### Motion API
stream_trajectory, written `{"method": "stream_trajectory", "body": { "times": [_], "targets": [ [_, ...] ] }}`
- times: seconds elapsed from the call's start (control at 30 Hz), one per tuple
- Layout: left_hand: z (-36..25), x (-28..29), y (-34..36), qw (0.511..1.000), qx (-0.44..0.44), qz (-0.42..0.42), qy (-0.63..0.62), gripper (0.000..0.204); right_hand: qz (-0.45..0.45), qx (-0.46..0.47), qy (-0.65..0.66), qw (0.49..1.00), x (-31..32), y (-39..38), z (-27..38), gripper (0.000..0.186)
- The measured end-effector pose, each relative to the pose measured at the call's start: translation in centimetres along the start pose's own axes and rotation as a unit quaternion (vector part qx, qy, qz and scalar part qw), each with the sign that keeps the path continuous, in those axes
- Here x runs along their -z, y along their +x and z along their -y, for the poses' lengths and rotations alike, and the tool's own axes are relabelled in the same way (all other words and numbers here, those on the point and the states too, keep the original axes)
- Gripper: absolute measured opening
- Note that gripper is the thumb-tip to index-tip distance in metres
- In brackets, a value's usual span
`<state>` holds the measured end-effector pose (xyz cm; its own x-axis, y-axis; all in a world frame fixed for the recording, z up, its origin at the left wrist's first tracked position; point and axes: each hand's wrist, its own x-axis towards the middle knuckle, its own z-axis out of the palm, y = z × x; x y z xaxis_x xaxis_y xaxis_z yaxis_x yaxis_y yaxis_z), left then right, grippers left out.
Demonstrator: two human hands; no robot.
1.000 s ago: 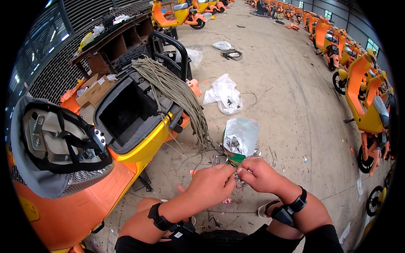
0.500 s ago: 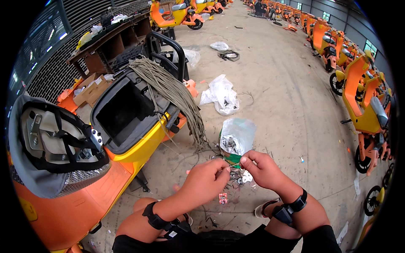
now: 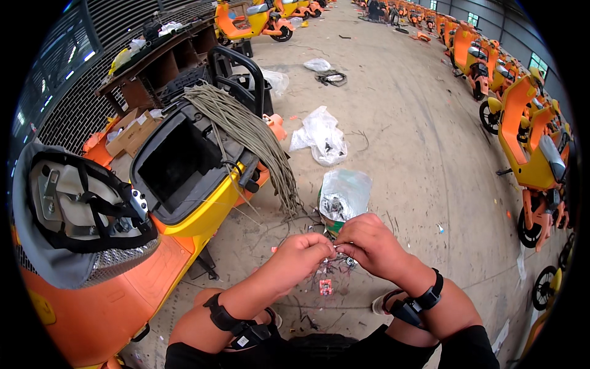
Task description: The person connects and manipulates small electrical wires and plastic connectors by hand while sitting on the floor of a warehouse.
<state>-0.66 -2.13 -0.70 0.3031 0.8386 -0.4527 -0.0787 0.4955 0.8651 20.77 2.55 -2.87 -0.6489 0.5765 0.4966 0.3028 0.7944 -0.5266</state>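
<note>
My left hand and my right hand meet in front of me with fingertips pinched on a small thin piece, like wire, mostly hidden by the fingers. Just beyond them a silvery lined bag with a green part stands on the floor. Below my hands lie a small pink-and-red part and scattered wire scraps. To the left, an orange-and-yellow scooter has its dark storage bin open, a coil of grey-green rope draped over it and an upturned seat with straps at its side.
Cardboard boxes and a rusty metal bench stand behind the scooter. White plastic bags and loose wire lie on the concrete floor. A long row of scooters lines the right. A person appears in the far background.
My right hand has turned knuckles-up, its fingers curled over the small piece, and shifted slightly up and left. My left hand has drawn in a little beside it.
</note>
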Motion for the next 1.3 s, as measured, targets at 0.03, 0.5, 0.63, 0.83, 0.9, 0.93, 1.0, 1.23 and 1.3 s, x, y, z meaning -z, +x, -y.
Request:
{"method": "stream_trajectory", "body": {
  "times": [0.03,0.5,0.63,0.83,0.9,0.93,1.0,1.23,1.3],
  "targets": [
    [0.1,0.1,0.0,1.0,0.006,0.008,-0.019,0.013,-0.003,0.001,0.004,1.0,0.0,0.1,0.1,0.013],
    [-0.1,0.4,0.3,0.999,0.009,0.018,-0.036,0.014,-0.015,0.006,0.026,1.0,0.1,0.3,0.1,0.009],
    [0.7,0.1,0.2,0.976,-0.124,-0.031,0.174,0.013,0.014,-0.008,0.04,0.999,0.0,0.2,0.0,0.009],
    [0.2,-0.7,-0.9,0.939,-0.17,-0.081,0.286,0.016,0.032,-0.025,0.061,0.997,-0.3,0.1,-0.2,0.011],
    [0.2,-0.7,-1.0,0.934,-0.185,-0.089,0.293,0.016,0.035,-0.026,0.064,0.997,-0.4,0.1,-0.3,0.011],
    [0.3,-0.7,-1.0,0.928,-0.191,-0.094,0.305,0.015,0.037,-0.026,0.064,0.997,-0.4,0.1,-0.4,0.012],
    [0.3,-0.9,-0.8,0.917,-0.203,-0.1,0.329,0.014,0.041,-0.048,0.092,0.994,-0.4,-0.2,-0.7,0.013],
    [0.7,-1.0,-0.9,0.836,-0.321,-0.135,0.424,0.012,0.073,-0.165,0.192,0.965,-0.6,-0.1,-0.9,0.017],
    [0.4,-1.2,-0.9,0.836,-0.293,-0.136,0.444,0.017,0.075,-0.181,0.193,0.962,-0.7,-0.1,-1.2,0.018]
  ]
}}
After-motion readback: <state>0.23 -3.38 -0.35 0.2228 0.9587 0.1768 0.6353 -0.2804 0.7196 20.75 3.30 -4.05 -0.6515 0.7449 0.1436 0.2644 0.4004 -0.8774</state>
